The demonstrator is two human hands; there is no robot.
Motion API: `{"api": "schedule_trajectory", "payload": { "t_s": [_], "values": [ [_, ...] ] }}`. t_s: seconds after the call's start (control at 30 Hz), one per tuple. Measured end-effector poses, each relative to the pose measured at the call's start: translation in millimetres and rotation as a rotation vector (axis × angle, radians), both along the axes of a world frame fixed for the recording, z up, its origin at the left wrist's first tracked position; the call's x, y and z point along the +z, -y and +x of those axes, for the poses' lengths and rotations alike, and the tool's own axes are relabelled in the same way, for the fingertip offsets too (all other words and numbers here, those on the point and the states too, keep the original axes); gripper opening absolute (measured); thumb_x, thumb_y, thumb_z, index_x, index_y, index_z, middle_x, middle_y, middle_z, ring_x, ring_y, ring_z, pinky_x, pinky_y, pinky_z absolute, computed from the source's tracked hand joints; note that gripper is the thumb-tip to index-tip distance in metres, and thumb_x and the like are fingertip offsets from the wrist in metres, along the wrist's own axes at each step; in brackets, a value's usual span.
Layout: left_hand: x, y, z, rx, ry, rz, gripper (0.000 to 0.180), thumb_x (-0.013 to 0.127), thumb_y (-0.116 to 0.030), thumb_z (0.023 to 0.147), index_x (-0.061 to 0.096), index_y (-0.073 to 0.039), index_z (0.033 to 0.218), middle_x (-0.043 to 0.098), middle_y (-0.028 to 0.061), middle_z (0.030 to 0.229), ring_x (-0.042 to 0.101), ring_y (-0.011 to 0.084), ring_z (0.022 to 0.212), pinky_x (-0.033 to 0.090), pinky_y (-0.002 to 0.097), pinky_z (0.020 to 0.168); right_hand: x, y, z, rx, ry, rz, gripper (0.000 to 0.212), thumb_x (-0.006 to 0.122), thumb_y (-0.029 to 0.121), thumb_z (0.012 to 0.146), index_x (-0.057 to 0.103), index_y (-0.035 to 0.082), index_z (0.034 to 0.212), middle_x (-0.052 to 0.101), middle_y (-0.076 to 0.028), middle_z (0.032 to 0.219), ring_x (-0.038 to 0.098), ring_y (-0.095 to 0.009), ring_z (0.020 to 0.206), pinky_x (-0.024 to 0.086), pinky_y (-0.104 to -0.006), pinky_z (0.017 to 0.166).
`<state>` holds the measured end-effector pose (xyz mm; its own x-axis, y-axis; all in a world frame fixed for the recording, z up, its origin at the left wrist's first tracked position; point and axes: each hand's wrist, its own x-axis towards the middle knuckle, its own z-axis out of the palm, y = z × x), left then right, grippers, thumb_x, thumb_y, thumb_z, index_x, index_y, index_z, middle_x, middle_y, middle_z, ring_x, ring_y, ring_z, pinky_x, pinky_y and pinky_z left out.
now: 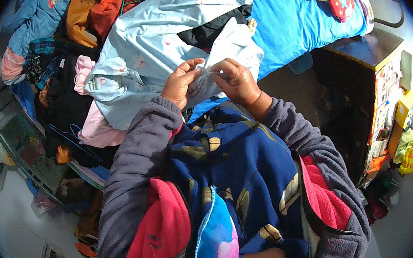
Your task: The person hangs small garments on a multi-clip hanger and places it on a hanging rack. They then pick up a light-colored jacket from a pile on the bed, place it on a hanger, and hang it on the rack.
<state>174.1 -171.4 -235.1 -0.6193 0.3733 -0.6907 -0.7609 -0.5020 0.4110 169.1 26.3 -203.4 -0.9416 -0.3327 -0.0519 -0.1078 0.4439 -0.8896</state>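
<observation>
A pale blue garment (pixel 151 32) with small printed figures lies spread out ahead of me, and its whitish end (pixel 236 45) reaches my hands. My left hand (pixel 181 82) is closed, thumb and fingers pinching a gathered bit of this cloth. Close beside it on the right, my right hand (pixel 239 84) pinches the same gathered part with bent fingers. The fingertips of both hands almost meet. Whether a button or other small piece is between them, I cannot make out.
A heap of clothes lies to the left, including an orange garment (pixel 109 8), a pink one (pixel 101 129) and a blue one (pixel 56 7). A bright blue pillow or quilt (pixel 286 28) is at the back. On the right stands a dark-topped cabinet (pixel 366 45) with a yellow bag (pixel 411 158) beside it.
</observation>
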Motion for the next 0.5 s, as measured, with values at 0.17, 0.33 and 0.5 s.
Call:
{"api": "schedule_trajectory", "payload": {
  "t_s": [0.17,0.33,0.5],
  "values": [
    [3.2,1.9,-0.9,-0.011,0.065,0.077,0.025,0.054,-0.006,0.098,0.058,-0.004,0.122,0.066,0.0071,0.108,0.065,0.0137,0.093,0.054,0.0278,0.084,-6.9,2.3,-4.7,0.048,-0.071,-0.057,0.015,0.071,0.006,0.079,0.067,0.007,0.093,0.065,-0.012,0.091,0.067,-0.032,0.083,0.055,-0.0379,0.072],
    [-1.3,5.9,-0.6,-0.059,0.069,0.041,0.022,0.057,-0.01,0.097,0.06,0.0,0.117,0.067,0.007,0.104,0.065,0.0128,0.091,0.053,0.026,0.082,-11.9,5.5,-4.0,0.026,-0.146,-0.129,0.016,0.073,0.005,0.077,0.067,0.007,0.091,0.063,-0.01,0.09,0.066,-0.031,0.086,0.054,-0.0375,0.075],
    [-6.0,6.7,1.3,-0.178,-0.035,-0.162,0.022,0.062,-0.014,0.096,0.063,0.0,0.112,0.067,0.0048,0.101,0.063,0.0105,0.089,0.051,0.0237,0.08,-14.1,2.8,-3.7,0.059,-0.12,-0.059,0.016,0.072,0.005,0.077,0.065,0.007,0.091,0.063,-0.01,0.091,0.066,-0.031,0.084,0.055,-0.0378,0.073]
  ]
}}
